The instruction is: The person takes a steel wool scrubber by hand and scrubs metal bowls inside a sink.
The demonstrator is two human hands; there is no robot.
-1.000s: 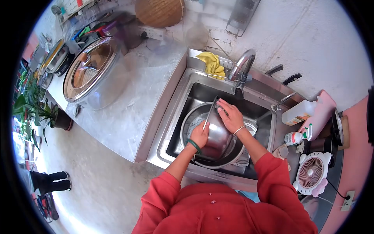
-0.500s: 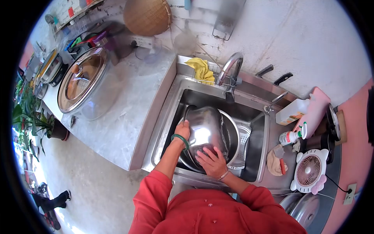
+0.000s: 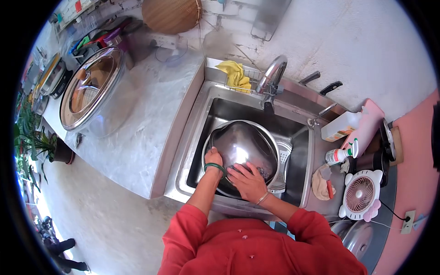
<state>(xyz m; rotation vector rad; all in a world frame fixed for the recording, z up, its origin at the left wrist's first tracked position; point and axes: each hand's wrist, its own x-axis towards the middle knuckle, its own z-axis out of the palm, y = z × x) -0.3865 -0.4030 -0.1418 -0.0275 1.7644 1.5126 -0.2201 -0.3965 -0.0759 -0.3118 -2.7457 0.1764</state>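
A shiny metal pot (image 3: 245, 140) lies bottom up inside a wider steel basin (image 3: 276, 153) in the sink. My left hand (image 3: 214, 158), with a green bangle at the wrist, grips the pot's left edge; its fingertips are partly hidden. Spread across the near side of the pot is my right hand (image 3: 249, 182), fingers apart and flat on the metal. Dark mottled patches show around those fingers; I cannot tell whether they are reflections, suds or a scrubber.
A chrome faucet (image 3: 272, 78) stands behind the sink (image 3: 189, 176), beside a yellow cloth (image 3: 235, 75). To the right are a spray bottle (image 3: 338, 156), a small fan (image 3: 362, 195) and two knives (image 3: 331, 88). A glass-lidded pot (image 3: 94, 91) sits on the left counter (image 3: 137, 137).
The metal pot has tipped over further, lower into the basin, so its rounded bottom faces up more. Both hands have moved with it, the left staying at its edge. The camera view has shifted slightly.
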